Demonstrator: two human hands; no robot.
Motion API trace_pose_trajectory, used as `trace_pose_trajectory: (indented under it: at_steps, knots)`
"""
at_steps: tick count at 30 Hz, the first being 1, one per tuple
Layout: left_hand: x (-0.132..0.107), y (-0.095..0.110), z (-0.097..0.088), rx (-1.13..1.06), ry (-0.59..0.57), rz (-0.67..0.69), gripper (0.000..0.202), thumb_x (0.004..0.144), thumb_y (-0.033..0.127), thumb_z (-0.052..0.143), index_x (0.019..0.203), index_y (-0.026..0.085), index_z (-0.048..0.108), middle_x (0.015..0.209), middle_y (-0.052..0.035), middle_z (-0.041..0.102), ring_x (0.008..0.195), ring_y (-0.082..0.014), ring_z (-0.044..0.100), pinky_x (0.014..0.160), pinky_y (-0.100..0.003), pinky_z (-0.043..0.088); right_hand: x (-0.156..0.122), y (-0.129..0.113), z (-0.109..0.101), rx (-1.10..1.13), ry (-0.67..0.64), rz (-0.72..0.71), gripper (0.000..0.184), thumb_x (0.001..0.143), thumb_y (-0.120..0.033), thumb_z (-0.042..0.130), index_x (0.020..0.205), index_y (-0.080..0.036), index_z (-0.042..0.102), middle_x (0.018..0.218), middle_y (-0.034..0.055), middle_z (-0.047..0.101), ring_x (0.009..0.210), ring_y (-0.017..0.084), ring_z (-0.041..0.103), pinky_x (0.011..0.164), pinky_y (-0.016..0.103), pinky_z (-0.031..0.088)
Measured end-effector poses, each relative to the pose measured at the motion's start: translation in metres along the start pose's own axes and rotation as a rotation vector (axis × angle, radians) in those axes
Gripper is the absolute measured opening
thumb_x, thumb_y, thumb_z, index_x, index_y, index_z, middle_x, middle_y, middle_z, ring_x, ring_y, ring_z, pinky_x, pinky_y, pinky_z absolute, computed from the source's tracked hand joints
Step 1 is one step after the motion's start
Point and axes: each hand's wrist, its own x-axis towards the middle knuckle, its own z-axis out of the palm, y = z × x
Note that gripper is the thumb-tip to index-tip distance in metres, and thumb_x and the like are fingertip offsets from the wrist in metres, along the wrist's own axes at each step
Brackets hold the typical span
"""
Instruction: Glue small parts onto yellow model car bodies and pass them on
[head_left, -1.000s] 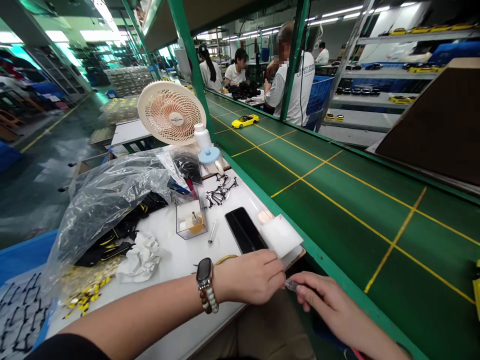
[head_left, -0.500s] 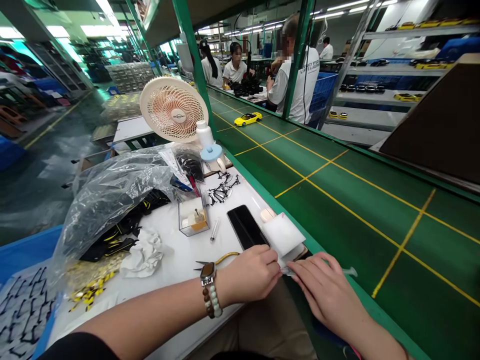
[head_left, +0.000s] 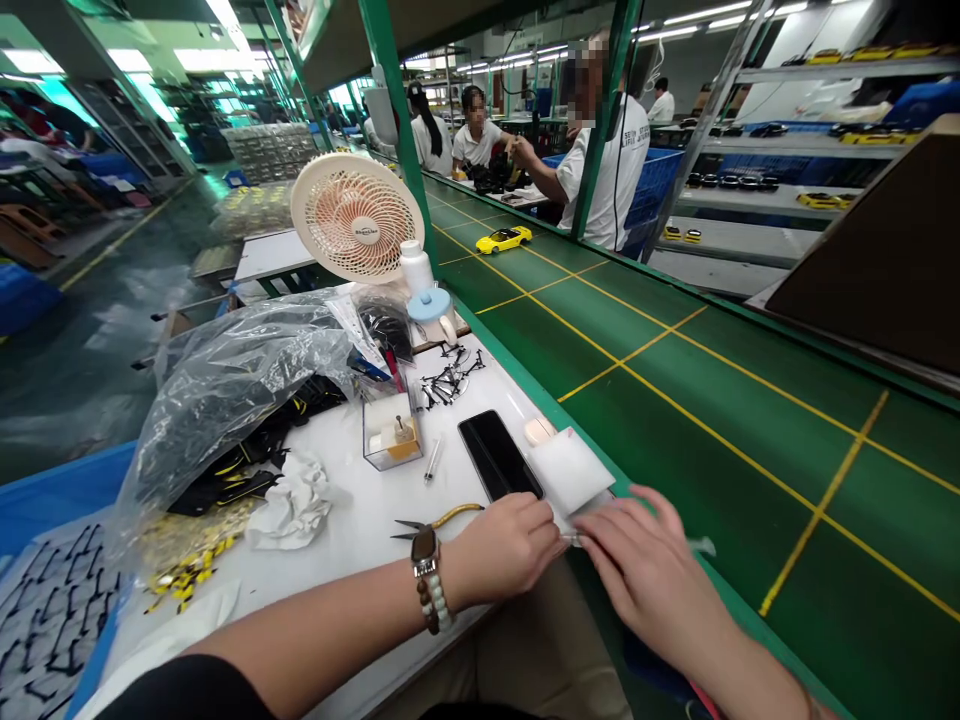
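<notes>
My left hand (head_left: 506, 548), with a watch and bead bracelet on the wrist, is closed in a pinch at the near edge of the white worktable (head_left: 360, 520). My right hand (head_left: 649, 575) meets it fingertip to fingertip. Between them is a small clear syringe-like tube (head_left: 701, 545), its tip showing past my right hand over the green conveyor belt (head_left: 675, 400). Just beyond my hands lie a white foam pad (head_left: 570, 468) and a black phone (head_left: 499, 455).
The worktable carries a clear plastic bag of black and yellow parts (head_left: 225, 400), crumpled tissue (head_left: 292, 505), a small clear box (head_left: 390, 435), loose black parts (head_left: 446, 380), scissors (head_left: 442, 520) and a desk fan (head_left: 356, 220). A yellow toy car (head_left: 504, 239) rides the belt. Other workers sit at the far end.
My right hand has come up and in toward my left hand, covering most of the clear tube. The camera has shifted slightly; the yellow car stays far up the belt.
</notes>
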Motion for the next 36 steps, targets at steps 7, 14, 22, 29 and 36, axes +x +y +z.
trace_pose_trajectory:
  at_steps: [7, 14, 22, 29, 36]
  knots:
    - [0.01, 0.009, 0.002, -0.814, 0.062, -0.523, 0.047, 0.087, 0.055, 0.057, 0.079, 0.011, 0.069, 0.075, -0.0085, 0.069, 0.065, -0.0157, 0.059, 0.063, -0.029, 0.05, -0.002, 0.005, 0.026, 0.763, 0.515, 0.487, 0.023, 0.087, -0.033, 0.066, 0.107, -0.024, 0.061, 0.09, 0.0071, 0.066, 0.083, 0.023, 0.062, 0.075, 0.039, 0.051]
    - [0.002, 0.017, 0.008, -1.287, 0.044, -0.717, 0.037, 0.062, 0.046, 0.084, 0.071, 0.012, 0.075, 0.07, -0.0056, 0.069, 0.062, -0.012, 0.055, 0.064, -0.027, 0.044, 0.024, 0.009, 0.036, 1.321, 0.22, 0.637, 0.033, 0.085, -0.048, 0.066, 0.096, -0.017, 0.069, 0.076, 0.0077, 0.068, 0.065, 0.019, 0.062, 0.059, 0.031, 0.053]
    - [-0.011, 0.015, 0.001, -1.4, 0.152, -0.766, 0.027, 0.062, 0.036, 0.084, 0.069, 0.012, 0.076, 0.07, -0.0049, 0.069, 0.06, -0.01, 0.053, 0.064, -0.025, 0.042, 0.027, 0.0, 0.04, 1.273, 0.241, 0.641, 0.035, 0.083, -0.049, 0.068, 0.097, -0.017, 0.07, 0.079, 0.0089, 0.071, 0.072, 0.021, 0.066, 0.065, 0.033, 0.056]
    - [-0.026, 0.005, -0.004, -1.192, 0.324, -0.767, 0.037, 0.066, 0.045, 0.08, 0.088, 0.015, 0.075, 0.084, -0.0043, 0.067, 0.067, -0.0127, 0.052, 0.069, -0.029, 0.044, 0.028, 0.014, 0.051, 0.928, 0.5, 0.684, 0.034, 0.089, -0.048, 0.061, 0.104, -0.018, 0.064, 0.097, 0.0115, 0.068, 0.088, 0.025, 0.064, 0.08, 0.043, 0.053]
    - [-0.065, -0.021, -0.021, -0.853, 0.508, -0.783, 0.043, 0.076, 0.053, 0.071, 0.058, 0.018, 0.053, 0.063, 0.0025, 0.045, 0.063, -0.0144, 0.039, 0.063, -0.029, 0.034, 0.028, 0.054, 0.087, 0.545, 0.44, 0.658, 0.034, 0.076, -0.051, 0.071, 0.088, -0.02, 0.068, 0.098, 0.0112, 0.068, 0.101, 0.033, 0.058, 0.099, 0.061, 0.037]
